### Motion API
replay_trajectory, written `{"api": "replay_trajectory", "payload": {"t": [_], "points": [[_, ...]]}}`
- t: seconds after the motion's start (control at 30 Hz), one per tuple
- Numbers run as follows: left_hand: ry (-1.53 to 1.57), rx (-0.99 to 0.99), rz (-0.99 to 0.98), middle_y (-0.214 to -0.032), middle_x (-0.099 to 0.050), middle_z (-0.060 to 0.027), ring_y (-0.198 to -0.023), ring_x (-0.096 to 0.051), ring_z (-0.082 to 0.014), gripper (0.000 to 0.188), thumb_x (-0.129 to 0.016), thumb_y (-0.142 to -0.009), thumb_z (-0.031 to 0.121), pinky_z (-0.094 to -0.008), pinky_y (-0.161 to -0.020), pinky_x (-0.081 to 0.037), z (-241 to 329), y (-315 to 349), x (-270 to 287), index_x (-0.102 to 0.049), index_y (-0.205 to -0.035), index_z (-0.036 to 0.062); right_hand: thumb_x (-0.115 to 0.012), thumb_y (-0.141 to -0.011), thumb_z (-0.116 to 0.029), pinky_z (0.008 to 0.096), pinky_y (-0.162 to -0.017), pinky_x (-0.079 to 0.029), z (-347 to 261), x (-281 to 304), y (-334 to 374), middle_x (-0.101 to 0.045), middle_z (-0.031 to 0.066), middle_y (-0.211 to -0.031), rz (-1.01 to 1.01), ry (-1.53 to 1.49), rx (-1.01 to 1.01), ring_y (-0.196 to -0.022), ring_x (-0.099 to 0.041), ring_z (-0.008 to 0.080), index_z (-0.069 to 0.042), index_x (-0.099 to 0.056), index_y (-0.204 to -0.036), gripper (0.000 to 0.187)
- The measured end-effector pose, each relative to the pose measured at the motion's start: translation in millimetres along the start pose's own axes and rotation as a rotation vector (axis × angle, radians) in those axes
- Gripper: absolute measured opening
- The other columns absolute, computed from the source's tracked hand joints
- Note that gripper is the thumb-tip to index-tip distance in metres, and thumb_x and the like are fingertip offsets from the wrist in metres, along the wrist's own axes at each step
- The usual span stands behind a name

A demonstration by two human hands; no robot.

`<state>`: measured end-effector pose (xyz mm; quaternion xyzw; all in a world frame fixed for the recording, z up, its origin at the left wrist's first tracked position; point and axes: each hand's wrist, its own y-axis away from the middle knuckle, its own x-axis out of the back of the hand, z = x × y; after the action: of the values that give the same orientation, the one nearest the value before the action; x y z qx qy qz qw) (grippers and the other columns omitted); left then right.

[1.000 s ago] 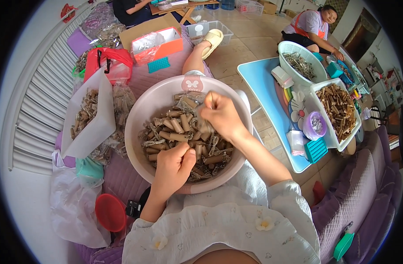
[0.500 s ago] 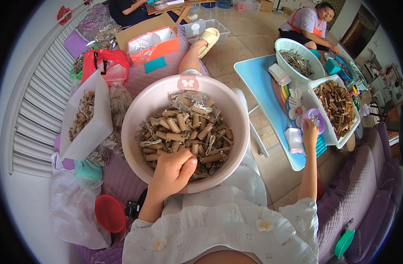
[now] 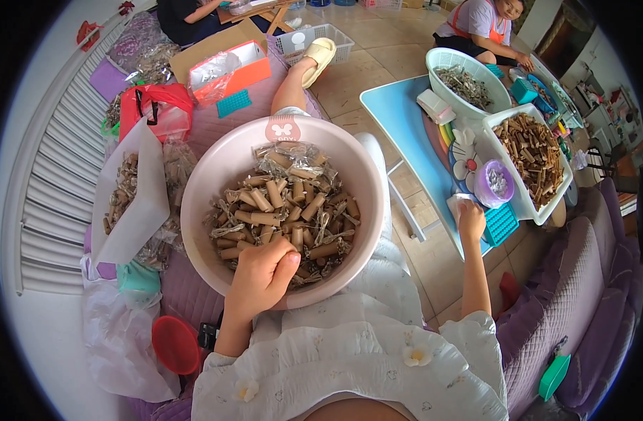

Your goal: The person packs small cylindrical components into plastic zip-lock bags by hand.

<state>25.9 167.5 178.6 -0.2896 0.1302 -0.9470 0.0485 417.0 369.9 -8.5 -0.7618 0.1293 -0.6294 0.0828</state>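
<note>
Head view looks straight down on the left hand (image 3: 260, 275), curled into a loose fist at the near rim of the pink basin (image 3: 216, 168). Its fingers are folded in and the thumb is pressed against them, over the near edge of the heap; whether anything is pinched inside cannot be told. The heap is of short brown tubes (image 3: 283, 210), mixed with thin wires and a few clear packets, and it fills the middle of the basin, which rests on the person's lap.

Well to the right of the basin, the right hand (image 3: 470, 219) reaches out to the near edge of the light blue table (image 3: 398, 112). It lies palm down with the fingers bent over a small white thing at the table's edge; how tightly it grips does not show. Just beyond that hand stand a small purple cup (image 3: 493, 184) and a white tray of brown pieces (image 3: 532, 151).

Left of the basin a white bag (image 3: 129, 203) holds more tubes. Near the basin's lower left lies a red lid (image 3: 176, 344).
</note>
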Motion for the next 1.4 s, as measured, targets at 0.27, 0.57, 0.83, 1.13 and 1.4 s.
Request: {"api": "replay_trajectory", "payload": {"t": [0.27,0.57,0.83,1.13,1.4], "points": [[-0.005,-0.028,0.008,-0.053,-0.043,-0.0099,-0.045,-0.042,-0.0208,0.015,-0.051,-0.080,0.008,-0.0297,-0.044,-0.034,-0.7,0.5,-0.7,-0.047,-0.068,0.0002,-0.052,-0.080,-0.015,0.0378,-0.062,-0.046,7.7,-14.9,4.0,-0.058,0.0109,-0.078,0.215,0.026,0.061,-0.074,-0.056,0.0284,-0.004,-0.056,-0.079,0.011],[0.189,0.094,0.203,-0.051,-0.041,-0.0021,-0.047,-0.035,-0.0073,0.024,-0.050,-0.086,0.018,-0.0224,-0.044,-0.029,-5.3,2.2,0.0,-0.052,-0.070,-0.0004,-0.055,-0.079,-0.005,0.0322,-0.060,-0.046,-87.5,79.5,-4.7,-0.060,0.0145,-0.080,0.448,-0.460,0.115,-0.070,-0.058,0.0290,-0.001,-0.060,-0.084,0.008],[0.623,0.145,-0.017,-0.058,-0.048,-0.0008,-0.050,-0.035,-0.0042,0.053,-0.038,-0.089,0.046,-0.0201,-0.046,-0.025,-14.7,4.3,12.6,-0.060,-0.083,-0.0016,-0.066,-0.068,-0.010,0.0379,-0.089,-0.040,-218.6,151.9,54.2,-0.063,0.0028,-0.086,0.532,-0.900,1.076,-0.083,-0.058,0.0169,-0.010,-0.065,-0.078,0.010],[0.668,0.139,-0.071,-0.070,-0.052,0.0023,-0.055,-0.032,-0.0004,0.039,-0.068,-0.074,0.032,-0.0178,-0.046,-0.023,-25.6,8.4,4.4,-0.060,-0.095,-0.0001,-0.065,-0.065,-0.013,0.0399,-0.097,-0.030,-279.6,150.4,79.5,-0.061,0.0003,-0.093,0.383,-0.892,1.314,-0.091,-0.053,0.0141,-0.012,-0.065,-0.080,0.015],[0.645,0.211,0.120,-0.085,-0.062,-0.0061,-0.075,-0.056,-0.0069,0.022,-0.047,-0.089,0.016,-0.0158,-0.061,-0.039,-5.5,-0.9,8.2,-0.059,-0.094,-0.0028,-0.070,-0.068,-0.011,0.0327,-0.080,-0.044,-280.4,150.4,71.1,-0.057,0.0117,-0.094,-0.197,-1.276,0.645,-0.093,-0.055,0.0205,-0.005,-0.037,-0.123,0.064]]}}
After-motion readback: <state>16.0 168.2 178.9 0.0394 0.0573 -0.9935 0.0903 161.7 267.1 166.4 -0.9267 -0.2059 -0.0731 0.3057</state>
